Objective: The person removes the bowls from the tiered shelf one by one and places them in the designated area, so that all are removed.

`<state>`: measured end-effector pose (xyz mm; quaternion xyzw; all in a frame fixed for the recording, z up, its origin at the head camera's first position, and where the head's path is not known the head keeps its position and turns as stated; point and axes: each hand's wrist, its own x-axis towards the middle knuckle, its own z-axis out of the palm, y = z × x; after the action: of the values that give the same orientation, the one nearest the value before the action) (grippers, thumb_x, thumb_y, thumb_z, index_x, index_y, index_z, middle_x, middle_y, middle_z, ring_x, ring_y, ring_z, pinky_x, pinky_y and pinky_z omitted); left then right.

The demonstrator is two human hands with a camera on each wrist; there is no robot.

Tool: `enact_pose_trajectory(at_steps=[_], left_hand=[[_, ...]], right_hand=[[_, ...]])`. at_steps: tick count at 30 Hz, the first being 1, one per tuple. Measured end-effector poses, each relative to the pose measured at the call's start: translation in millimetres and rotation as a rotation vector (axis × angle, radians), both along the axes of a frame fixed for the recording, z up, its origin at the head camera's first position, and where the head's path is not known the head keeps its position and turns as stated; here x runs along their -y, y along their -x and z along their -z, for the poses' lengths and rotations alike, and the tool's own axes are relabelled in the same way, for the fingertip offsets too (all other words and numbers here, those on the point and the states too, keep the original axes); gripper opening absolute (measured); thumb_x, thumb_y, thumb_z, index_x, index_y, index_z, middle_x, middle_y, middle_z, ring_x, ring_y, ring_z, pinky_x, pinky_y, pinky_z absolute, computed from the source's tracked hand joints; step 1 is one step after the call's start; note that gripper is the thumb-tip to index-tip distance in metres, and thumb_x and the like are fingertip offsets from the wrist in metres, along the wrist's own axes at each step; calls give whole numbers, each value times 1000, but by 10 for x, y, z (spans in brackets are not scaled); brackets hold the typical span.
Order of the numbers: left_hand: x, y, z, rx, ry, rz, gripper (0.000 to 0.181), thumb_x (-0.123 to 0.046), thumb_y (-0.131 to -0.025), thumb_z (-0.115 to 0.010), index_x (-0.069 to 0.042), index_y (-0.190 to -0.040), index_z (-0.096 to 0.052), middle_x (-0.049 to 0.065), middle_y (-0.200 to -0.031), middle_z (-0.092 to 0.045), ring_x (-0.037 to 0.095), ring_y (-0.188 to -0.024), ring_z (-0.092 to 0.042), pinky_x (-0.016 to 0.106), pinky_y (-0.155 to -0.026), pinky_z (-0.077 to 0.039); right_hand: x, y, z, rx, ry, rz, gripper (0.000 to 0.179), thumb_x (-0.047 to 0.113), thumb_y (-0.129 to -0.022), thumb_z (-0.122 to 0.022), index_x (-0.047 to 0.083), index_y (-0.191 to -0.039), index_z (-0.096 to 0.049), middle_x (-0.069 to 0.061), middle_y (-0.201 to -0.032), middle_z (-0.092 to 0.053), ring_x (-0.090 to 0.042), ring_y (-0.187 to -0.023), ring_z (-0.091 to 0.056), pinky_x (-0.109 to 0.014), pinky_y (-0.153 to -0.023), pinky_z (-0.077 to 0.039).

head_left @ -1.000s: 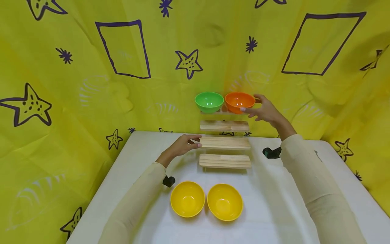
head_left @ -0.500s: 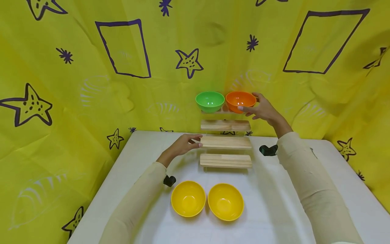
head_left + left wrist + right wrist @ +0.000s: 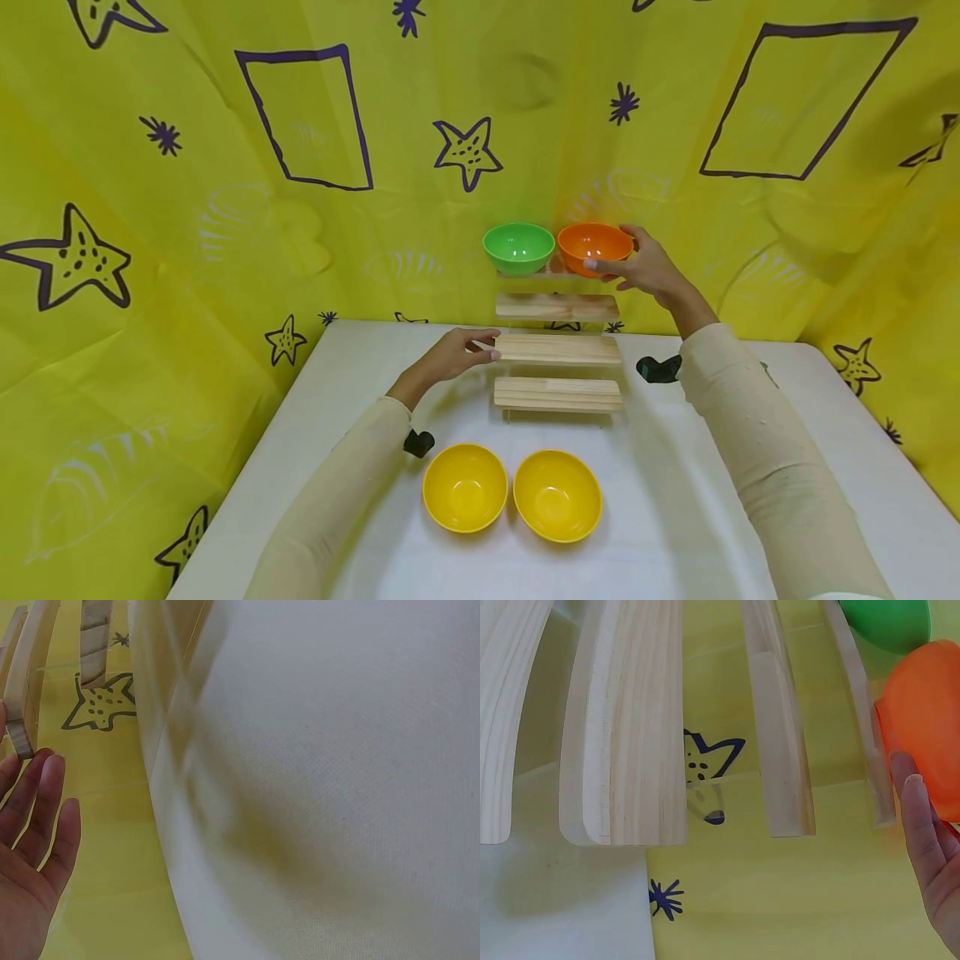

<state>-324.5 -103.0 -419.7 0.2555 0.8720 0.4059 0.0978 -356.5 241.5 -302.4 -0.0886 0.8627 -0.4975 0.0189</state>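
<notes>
A tiered wooden stand rises at the back middle of the table in the head view. On its top plank sit a green bowl (image 3: 519,249) at left and an orange bowl (image 3: 596,247) at right. My right hand (image 3: 651,265) holds the orange bowl by its right side, thumb across the front and fingers behind. The right wrist view has fingertips (image 3: 913,787) against the orange wall. My left hand (image 3: 450,353) pinches the left end of a middle plank (image 3: 558,350) of the stand; in the left wrist view, fingers (image 3: 46,787) reach that plank's end.
Two yellow bowls (image 3: 465,488) stand side by side on the white table (image 3: 645,533), in front of the stand. The lowest plank (image 3: 557,394) lies between them and my left hand's plank. A yellow sheet (image 3: 405,233) with drawn stars backs the table closely.
My right hand has drawn in a little to the left, its thumb further across the orange bowl. The left hand stays at the plank; the head view has shifted slightly.
</notes>
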Motion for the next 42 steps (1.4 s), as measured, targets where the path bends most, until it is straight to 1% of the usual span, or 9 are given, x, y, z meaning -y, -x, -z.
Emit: enact_pose_trajectory(at_steps=[5,10,13,15,18,20,26,35,42], left_hand=[[2,-4,-3,4,-3,-1,54,-33,-99,-66,-14,-148,-52,14,-134,-64,30,-115,-66,39,-92,-56],[4,6,7,4,0,-4,54,-34,-99,-66,-15,-148,-53,13,-135,-65,30,-115,-66,39,-92,-56],[5,18,17,-1,2,-3,54,-34,-98,-66,-15,-148,-53,13,-134,-65,30,-115,-66,39,-92,-56],[3,24,25,-5,0,-1,54,-33,-98,-66,-14,-147,-53,13,-134,-65,30,-114,-66,39,-92,-56],[2,28,32,-7,-6,1,55,-33,-98,-66,-13,-147,-53,13,-133,-65,31,-114,-66,39,-91,-56],[2,26,32,-5,-10,1,55,-33,-98,-66,-13,-147,-53,13,-133,-65,30,-114,-66,39,-91,-56],[5,12,21,-8,-11,1,54,-33,-98,-66,-15,-147,-54,13,-133,-65,30,-113,-66,38,-89,-56],[7,1,15,-25,2,7,54,-34,-99,-65,-14,-147,-53,14,-134,-65,31,-113,-66,39,-91,-57],[6,1,20,-29,7,6,54,-34,-99,-65,-14,-148,-53,14,-134,-65,31,-113,-66,39,-90,-57]], right_hand=[[1,4,14,-3,14,6,104,40,-91,-73,9,-162,-3,-26,-154,-34,-1,-75,-69,-21,-69,-58],[-18,9,35,-6,30,8,102,36,-92,-73,9,-162,-4,-27,-155,-31,1,-72,-69,-21,-69,-58],[-16,-41,5,-4,46,4,99,31,-93,-72,7,-162,-5,-28,-155,-29,1,-71,-69,-23,-71,-59],[-23,-71,-3,-6,55,4,97,30,-94,-71,6,-162,-6,-28,-154,-29,1,-70,-69,-22,-70,-59],[-43,-93,2,-15,68,-2,97,30,-93,-71,7,-162,-6,-28,-155,-27,1,-71,-69,-20,-69,-58],[-73,-81,28,-27,73,-4,97,31,-93,-72,9,-162,-7,-26,-156,-27,1,-72,-69,-19,-68,-58],[-115,-144,6,-62,68,-11,96,31,-92,-74,11,-162,-11,-23,-154,-30,-1,-74,-70,-21,-69,-58],[-160,-209,7,-64,50,-26,97,30,-91,-74,13,-163,-10,-22,-158,-28,-3,-76,-70,-21,-68,-57],[-197,-279,2,-88,27,-34,95,27,-92,-73,12,-162,-12,-20,-158,-30,-3,-80,-67,-22,-68,-57]])
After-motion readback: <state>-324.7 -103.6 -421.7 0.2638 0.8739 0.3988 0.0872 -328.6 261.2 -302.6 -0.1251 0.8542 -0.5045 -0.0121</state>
